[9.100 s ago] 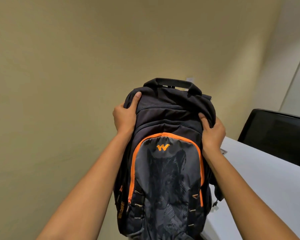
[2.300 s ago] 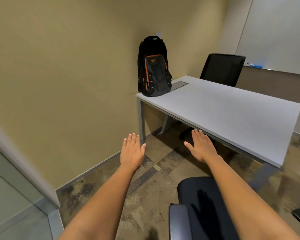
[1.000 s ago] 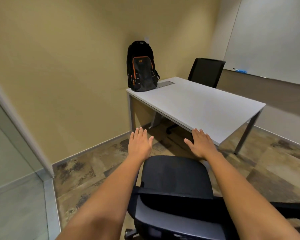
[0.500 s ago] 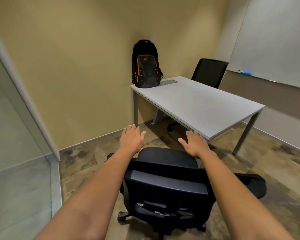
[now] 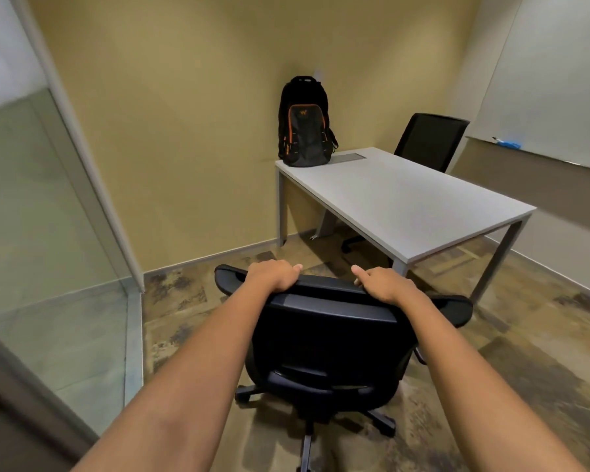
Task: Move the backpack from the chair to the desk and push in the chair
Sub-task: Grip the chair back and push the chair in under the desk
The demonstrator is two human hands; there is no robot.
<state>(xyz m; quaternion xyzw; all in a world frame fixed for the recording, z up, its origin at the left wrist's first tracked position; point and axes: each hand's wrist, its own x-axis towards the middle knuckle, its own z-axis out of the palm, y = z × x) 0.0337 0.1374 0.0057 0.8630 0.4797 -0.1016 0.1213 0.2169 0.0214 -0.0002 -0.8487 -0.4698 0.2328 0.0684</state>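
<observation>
I see 2 bare hands gripping the top edge of the black swivel office chair's backrest [image 5: 324, 321] at 6 o'clock in my view. The left hand [image 5: 275, 275] curls over the rim with fingers pressed together, thumb tip showing toward 3 o'clock; the right hand [image 5: 385, 284] wraps the same rim, fingers folded over the far side, thumb pointing toward 9 o'clock. The chair stands on the mottled brown carpet floor [image 5: 542, 352], apart from the grey rectangular desk [image 5: 406, 206] at 1 o'clock. The black backpack with orange trim [image 5: 304, 122] stands upright on the desk's far corner at 12 o'clock, against the yellow wall [image 5: 184, 114]. A second black chair [image 5: 430, 141] sits behind the desk at 2 o'clock.
</observation>
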